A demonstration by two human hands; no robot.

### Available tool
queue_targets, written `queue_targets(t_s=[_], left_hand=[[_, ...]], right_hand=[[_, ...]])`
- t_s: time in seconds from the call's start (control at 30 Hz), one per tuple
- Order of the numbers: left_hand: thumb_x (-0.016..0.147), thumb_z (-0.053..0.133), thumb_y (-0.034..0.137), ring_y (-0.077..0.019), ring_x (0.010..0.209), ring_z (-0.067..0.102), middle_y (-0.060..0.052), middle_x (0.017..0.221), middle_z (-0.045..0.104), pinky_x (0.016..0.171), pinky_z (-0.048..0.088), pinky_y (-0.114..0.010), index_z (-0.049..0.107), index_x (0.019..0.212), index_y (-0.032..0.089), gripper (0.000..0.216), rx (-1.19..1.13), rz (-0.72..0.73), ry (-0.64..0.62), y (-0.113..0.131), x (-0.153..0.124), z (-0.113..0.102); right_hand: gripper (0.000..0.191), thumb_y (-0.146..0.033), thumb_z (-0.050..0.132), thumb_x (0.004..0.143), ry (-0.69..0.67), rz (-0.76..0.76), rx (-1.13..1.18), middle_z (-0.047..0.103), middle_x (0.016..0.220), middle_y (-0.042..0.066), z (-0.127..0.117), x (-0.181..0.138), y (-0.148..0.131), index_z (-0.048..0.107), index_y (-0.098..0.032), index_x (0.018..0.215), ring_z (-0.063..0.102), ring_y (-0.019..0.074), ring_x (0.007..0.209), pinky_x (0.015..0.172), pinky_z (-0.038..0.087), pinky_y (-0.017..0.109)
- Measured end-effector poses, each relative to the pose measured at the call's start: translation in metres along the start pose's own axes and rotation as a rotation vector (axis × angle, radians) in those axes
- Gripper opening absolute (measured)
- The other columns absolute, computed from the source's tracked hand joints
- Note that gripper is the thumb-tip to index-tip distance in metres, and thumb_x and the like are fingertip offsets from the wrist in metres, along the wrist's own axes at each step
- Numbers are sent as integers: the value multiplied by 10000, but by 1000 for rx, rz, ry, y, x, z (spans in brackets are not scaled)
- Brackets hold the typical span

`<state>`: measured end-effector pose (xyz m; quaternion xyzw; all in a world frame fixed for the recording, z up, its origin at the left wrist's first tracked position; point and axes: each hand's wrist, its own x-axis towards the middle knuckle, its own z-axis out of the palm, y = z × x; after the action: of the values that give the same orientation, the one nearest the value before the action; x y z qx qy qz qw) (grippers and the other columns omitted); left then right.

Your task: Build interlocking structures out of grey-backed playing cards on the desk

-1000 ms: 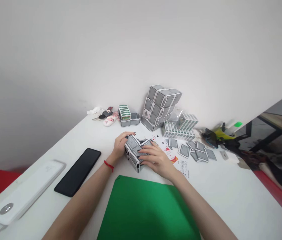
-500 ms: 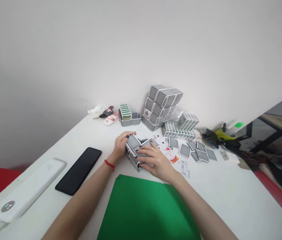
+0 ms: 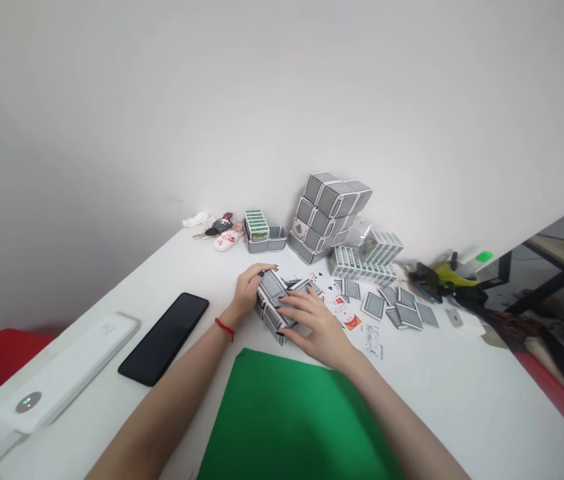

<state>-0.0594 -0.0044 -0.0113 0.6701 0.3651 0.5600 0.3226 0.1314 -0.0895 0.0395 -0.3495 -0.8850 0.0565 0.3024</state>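
Left hand (image 3: 251, 290): It is in the middle of the frame. Its fingers curl around the left and far side of the card block (image 3: 275, 304) and hold it. A red string (image 3: 225, 328) goes around the wrist.
Right hand (image 3: 315, 321): It lies on top of the card block, on the right side. The fingers are spread out flat and the tips touch the grey card backs.
Card block: It is a small block made of grey cards. It sits on the white bench (image 3: 462, 380) in the middle of the frame, between the two hands and just above the green sheet (image 3: 292, 420).
Green sheet: It lies flat at the bottom middle of the frame, between the two arms.
Phone (image 3: 165, 338): It is black and lies face up to the left of the left arm.
White box (image 3: 69, 370): It is long and flat and lies at the lower left, next to the phone.
Card tower (image 3: 329, 217): More grey card blocks are piled up by the wall, above the hands.
Loose cards (image 3: 392, 310): They lie spread out on the bench to the right of the hands. Most are face down, and a few near the right hand are face up.
Keys (image 3: 217, 230): They lie by the wall, to the left of the card tower.
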Motion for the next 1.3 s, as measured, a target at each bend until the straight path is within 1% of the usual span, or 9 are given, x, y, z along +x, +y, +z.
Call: queue_targets(t_s=[0.1, 0.3, 0.63, 0.8, 0.87, 0.97, 1.17, 1.3], left_hand=[[765, 344, 170, -207, 994, 573, -87, 1031, 653, 910, 417, -373, 639, 940, 142, 344, -25, 1, 7, 0, 0, 0], [762, 358, 180, -214, 999, 573, -89, 1033, 656, 919, 412, -384, 642, 943, 144, 339, -35, 8, 11, 0, 0, 0], [761, 351, 160, -215, 1014, 566, -90, 1034, 652, 928, 406, -390, 639, 953, 145, 346, -46, 19, 4, -2, 0, 0], [765, 348, 165, -213, 1023, 563, -87, 1041, 650, 933, 406, -386, 638, 961, 147, 351, -44, 21, -6, -5, 0, 1], [768, 354, 172, -214, 1021, 564, -88, 1043, 649, 934, 406, -387, 639, 963, 148, 346, -52, 27, -7, -5, 0, 2], [774, 355, 177, -215, 1023, 562, -89, 1044, 648, 937, 403, -389, 640, 960, 150, 341, -57, 32, -5, -5, 1, 2], [770, 353, 169, -208, 1017, 563, -89, 1047, 645, 933, 407, -376, 639, 951, 148, 340, -58, 27, 1, -1, -1, 2], [774, 350, 166, -208, 1021, 561, -91, 1041, 645, 937, 403, -377, 636, 957, 146, 340, -63, 26, 3, 0, -1, 3]], right_hand=[[297, -297, 567, 817, -9, 10, -35, 614, 1160, 87, 2, 1, -2, 600, -221, 1102, 489, 245, 1173, 1047, 273, 559], [290, -251, 541, 820, -24, -21, -62, 596, 1200, 87, 7, -1, -1, 604, -229, 1102, 501, 237, 1171, 1039, 310, 531], [307, -211, 499, 829, -14, -45, -78, 595, 1204, 78, 9, -2, -4, 585, -226, 1123, 502, 233, 1172, 1044, 310, 532], [350, -182, 472, 823, 59, -28, -106, 611, 1173, 89, 16, -6, -9, 561, -219, 1160, 506, 239, 1166, 1052, 276, 567], [371, -165, 464, 820, 107, -6, -142, 611, 1170, 91, 22, -7, -13, 546, -216, 1178, 500, 248, 1170, 1059, 249, 583], [372, -160, 462, 830, 164, 36, -206, 596, 1192, 100, 32, -7, -18, 532, -206, 1193, 487, 261, 1181, 1062, 247, 581], [364, -131, 441, 833, 177, 57, -266, 586, 1211, 107, 45, -3, -24, 536, -176, 1182, 476, 271, 1188, 1059, 249, 575], [396, -100, 432, 814, 238, 48, -262, 588, 1208, 115, 53, -4, -23, 519, -148, 1197, 466, 271, 1198, 1061, 250, 574]])
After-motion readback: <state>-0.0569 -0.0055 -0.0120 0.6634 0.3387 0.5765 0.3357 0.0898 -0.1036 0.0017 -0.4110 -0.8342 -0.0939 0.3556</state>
